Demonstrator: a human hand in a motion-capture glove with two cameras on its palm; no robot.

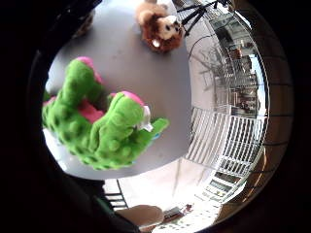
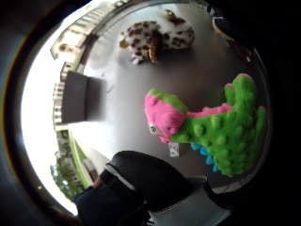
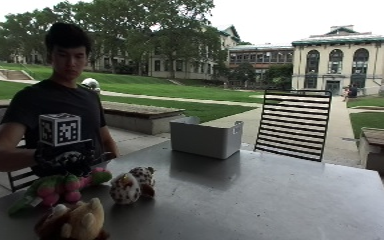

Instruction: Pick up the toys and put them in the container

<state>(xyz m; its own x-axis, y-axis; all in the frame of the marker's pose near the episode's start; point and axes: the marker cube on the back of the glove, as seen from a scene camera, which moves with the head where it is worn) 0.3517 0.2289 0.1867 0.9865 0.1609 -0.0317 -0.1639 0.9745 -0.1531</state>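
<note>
Green and pink plush, the dinosaur toy (image 3: 52, 188) lies on the surface (image 3: 258, 195) under my right hand (image 3: 64, 164), whose finger spread I cannot tell, and looking soft and light, I judge its thick body the best hold.

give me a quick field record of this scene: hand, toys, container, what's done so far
hand: gloved right hand over the green and pink toy, grip not visible
other toys: spotted toy and brown toy, both lying on the table
container: grey bin on the table's far side, standing apart from the toys
progress: all three toys seen are outside the bin
</note>
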